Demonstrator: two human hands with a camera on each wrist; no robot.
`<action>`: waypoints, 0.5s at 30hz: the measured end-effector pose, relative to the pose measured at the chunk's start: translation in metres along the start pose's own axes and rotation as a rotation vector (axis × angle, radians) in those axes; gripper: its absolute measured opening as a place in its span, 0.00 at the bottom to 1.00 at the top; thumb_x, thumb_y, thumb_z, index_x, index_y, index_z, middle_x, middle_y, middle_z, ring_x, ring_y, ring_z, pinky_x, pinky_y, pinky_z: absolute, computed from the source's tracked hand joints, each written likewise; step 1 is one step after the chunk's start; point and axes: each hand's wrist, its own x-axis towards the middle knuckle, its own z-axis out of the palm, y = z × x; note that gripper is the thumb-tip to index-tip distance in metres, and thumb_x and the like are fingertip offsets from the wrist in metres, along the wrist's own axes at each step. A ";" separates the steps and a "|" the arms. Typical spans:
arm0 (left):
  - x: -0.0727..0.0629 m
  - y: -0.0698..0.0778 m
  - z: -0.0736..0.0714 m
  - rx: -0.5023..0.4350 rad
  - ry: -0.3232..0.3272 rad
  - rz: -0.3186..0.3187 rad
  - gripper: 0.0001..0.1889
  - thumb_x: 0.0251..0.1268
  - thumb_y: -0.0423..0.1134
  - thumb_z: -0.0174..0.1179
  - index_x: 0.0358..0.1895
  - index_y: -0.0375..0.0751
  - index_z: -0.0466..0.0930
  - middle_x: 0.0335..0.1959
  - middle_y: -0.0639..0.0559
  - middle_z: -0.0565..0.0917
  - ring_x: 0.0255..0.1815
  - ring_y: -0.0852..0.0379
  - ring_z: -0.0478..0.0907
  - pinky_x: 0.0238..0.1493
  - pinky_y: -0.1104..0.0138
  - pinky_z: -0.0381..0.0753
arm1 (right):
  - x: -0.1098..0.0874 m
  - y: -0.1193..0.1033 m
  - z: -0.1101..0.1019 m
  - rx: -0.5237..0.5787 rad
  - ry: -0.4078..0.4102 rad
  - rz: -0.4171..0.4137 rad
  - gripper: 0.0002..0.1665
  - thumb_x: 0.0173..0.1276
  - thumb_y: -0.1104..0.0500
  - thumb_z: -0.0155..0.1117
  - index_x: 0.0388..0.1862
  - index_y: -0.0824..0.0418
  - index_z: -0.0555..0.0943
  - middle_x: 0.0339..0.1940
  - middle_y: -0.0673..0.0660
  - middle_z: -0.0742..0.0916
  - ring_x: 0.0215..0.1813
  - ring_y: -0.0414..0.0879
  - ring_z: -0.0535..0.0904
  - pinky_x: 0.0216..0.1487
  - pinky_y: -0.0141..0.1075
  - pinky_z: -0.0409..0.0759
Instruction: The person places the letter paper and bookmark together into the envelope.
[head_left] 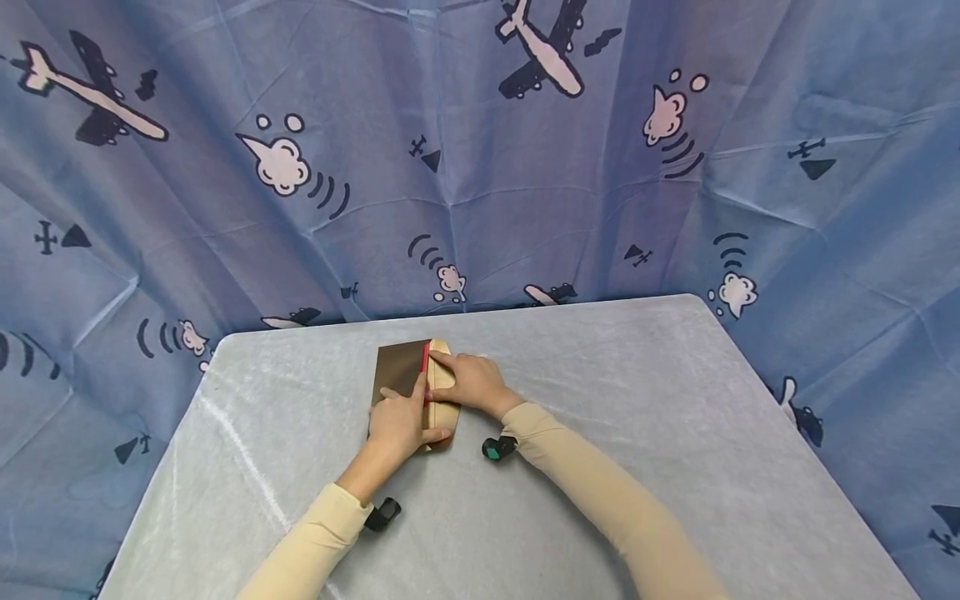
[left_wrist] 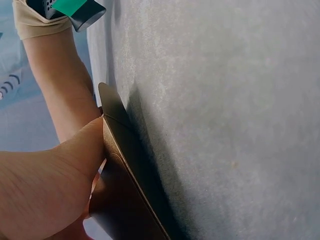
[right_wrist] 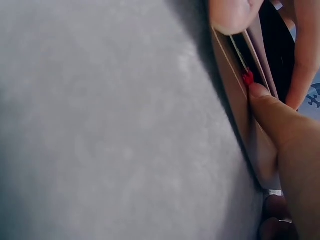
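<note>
A flat brown paper envelope (head_left: 397, 365) with its tan flap (head_left: 444, 413) folded out lies towards the back of the table, left of the middle. A thin red item (head_left: 425, 358) shows along its opening; most of it is hidden inside. My left hand (head_left: 396, 423) grips the envelope's near part, thumb on the flap side and index finger reaching to the red edge. From the right, my right hand (head_left: 476, 382) holds the red item at the opening between thumb and index finger. In the right wrist view, the right thumb (right_wrist: 272, 112) touches the red end (right_wrist: 248, 77) between the envelope's layers.
A pale grey cloth covers the table (head_left: 600, 400). Behind it hangs a blue curtain (head_left: 480, 167) printed with aeroplanes and clouds. Small black wrist cameras sit beneath the left cuff (head_left: 383, 514) and the right cuff (head_left: 498, 447), close to the tabletop.
</note>
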 end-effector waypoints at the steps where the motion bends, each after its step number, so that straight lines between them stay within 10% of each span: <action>1: 0.000 0.000 0.000 0.000 -0.002 0.001 0.57 0.43 0.73 0.68 0.75 0.44 0.62 0.55 0.14 0.75 0.39 0.30 0.86 0.42 0.44 0.84 | 0.000 0.001 0.000 0.006 -0.002 -0.004 0.52 0.55 0.23 0.63 0.76 0.41 0.66 0.41 0.56 0.88 0.38 0.49 0.83 0.37 0.41 0.79; 15: 0.000 -0.002 -0.003 -0.058 -0.037 -0.017 0.54 0.45 0.72 0.67 0.76 0.50 0.62 0.59 0.15 0.73 0.45 0.30 0.85 0.49 0.40 0.81 | -0.001 0.009 0.001 0.043 -0.023 -0.030 0.50 0.59 0.26 0.62 0.77 0.42 0.64 0.52 0.56 0.87 0.49 0.52 0.85 0.46 0.45 0.81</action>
